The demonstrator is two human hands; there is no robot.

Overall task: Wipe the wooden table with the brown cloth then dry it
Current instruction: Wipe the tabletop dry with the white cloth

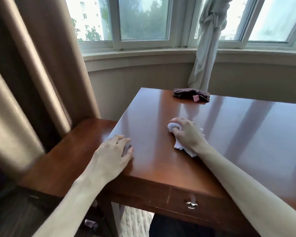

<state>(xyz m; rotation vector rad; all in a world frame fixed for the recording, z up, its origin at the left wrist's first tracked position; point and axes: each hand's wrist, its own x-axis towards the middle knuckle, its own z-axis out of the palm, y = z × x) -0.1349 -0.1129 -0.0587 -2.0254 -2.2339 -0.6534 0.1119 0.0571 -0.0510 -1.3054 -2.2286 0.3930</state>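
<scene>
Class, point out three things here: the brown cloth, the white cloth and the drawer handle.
brown cloth point(190, 94), head view, middle of the bundle.
white cloth point(172, 126), head view, bunched end past the fingers.
drawer handle point(191, 204), head view, metal pull.

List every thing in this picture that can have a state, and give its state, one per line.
Brown cloth: bunched, lying untouched at the table's far edge.
White cloth: crumpled, gripped by the right hand, pressed on the tabletop.
Left hand: flat on the wooden table, holding nothing.
Drawer: closed.
Window: closed.
</scene>
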